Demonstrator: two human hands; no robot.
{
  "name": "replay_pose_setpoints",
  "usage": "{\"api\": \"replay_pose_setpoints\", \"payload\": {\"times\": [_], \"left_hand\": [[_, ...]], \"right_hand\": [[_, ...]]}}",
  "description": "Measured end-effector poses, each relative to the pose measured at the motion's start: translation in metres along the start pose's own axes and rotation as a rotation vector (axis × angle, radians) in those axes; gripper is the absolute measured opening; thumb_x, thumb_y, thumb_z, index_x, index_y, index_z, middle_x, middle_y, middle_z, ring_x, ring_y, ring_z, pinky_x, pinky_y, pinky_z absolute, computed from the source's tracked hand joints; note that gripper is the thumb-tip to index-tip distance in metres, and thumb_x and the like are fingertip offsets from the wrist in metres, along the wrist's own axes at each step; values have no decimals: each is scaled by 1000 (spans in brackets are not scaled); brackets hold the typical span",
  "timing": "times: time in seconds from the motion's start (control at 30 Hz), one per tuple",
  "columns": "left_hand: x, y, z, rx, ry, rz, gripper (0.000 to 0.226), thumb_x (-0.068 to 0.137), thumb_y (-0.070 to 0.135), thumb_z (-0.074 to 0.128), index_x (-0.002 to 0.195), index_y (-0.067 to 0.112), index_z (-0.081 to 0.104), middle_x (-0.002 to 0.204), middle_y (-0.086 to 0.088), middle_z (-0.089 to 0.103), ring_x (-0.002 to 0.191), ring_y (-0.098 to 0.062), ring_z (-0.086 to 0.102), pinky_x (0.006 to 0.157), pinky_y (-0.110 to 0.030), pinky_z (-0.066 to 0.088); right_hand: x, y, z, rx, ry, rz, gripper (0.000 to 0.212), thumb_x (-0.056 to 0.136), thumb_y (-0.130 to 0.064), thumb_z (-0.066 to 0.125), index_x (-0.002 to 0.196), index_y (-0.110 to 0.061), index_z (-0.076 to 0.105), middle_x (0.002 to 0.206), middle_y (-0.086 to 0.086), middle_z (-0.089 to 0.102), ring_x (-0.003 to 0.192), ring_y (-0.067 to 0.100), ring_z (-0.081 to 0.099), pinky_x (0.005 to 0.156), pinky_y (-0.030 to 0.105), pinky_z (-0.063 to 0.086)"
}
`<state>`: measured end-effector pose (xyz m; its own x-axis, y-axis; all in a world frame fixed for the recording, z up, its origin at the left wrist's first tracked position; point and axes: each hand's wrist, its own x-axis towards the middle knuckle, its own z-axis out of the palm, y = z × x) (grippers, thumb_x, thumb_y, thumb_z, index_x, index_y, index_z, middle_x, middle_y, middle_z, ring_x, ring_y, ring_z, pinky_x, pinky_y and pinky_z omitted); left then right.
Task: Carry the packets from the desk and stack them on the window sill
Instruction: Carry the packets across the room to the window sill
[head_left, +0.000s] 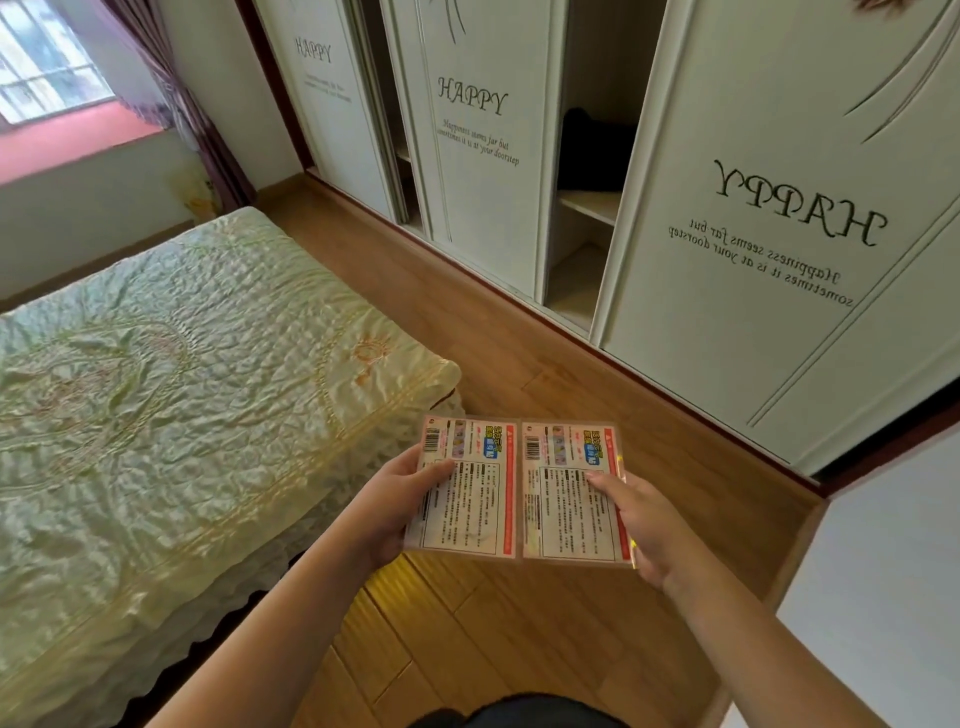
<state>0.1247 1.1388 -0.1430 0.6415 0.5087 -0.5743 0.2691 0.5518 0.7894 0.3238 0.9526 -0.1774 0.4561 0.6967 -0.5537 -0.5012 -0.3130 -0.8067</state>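
Note:
I hold two flat packets side by side in front of me, above the wooden floor. The left packet is white with red borders, a barcode and small print, and my left hand grips its left edge, thumb on top. Its twin, the right packet, is held at the right edge by my right hand. The two packets touch along their inner edges. The window sill, reddish pink, lies far off at the upper left under a bright window. The desk is not in view.
A bed with a pale green quilted cover fills the left side. A white wardrobe with sliding doors, some open on shelves, runs along the right. A strip of wooden floor leads between them toward a purple curtain.

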Motion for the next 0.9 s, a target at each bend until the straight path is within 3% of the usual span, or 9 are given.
{"api": "replay_pose_setpoints", "payload": {"times": [0.43,0.63,0.9], "left_hand": [[148,72,-15,-16,-5,-30,20,100,15,58,120,19,61,93,-15,82,83,-32,79,59,-40,65],[212,133,-30,-20,-32,-17,21,99,18,60,120,17,59,93,-14,82,83,-31,79,57,-35,63],[279,188,-34,-35,-27,12,22,99,18,59,121,19,60,96,-15,81,86,-32,79,60,-39,65]], "right_hand": [[141,-78,-1,-115,62,15,21,100,-30,53,107,-16,67,83,2,81,74,18,79,54,27,60],[206,-137,18,-141,71,-32,24,100,-30,52,110,-14,67,87,5,80,78,21,78,58,32,60],[272,-185,18,-146,76,-54,23,101,-32,51,106,-17,68,94,8,80,82,24,77,62,35,60]]}}
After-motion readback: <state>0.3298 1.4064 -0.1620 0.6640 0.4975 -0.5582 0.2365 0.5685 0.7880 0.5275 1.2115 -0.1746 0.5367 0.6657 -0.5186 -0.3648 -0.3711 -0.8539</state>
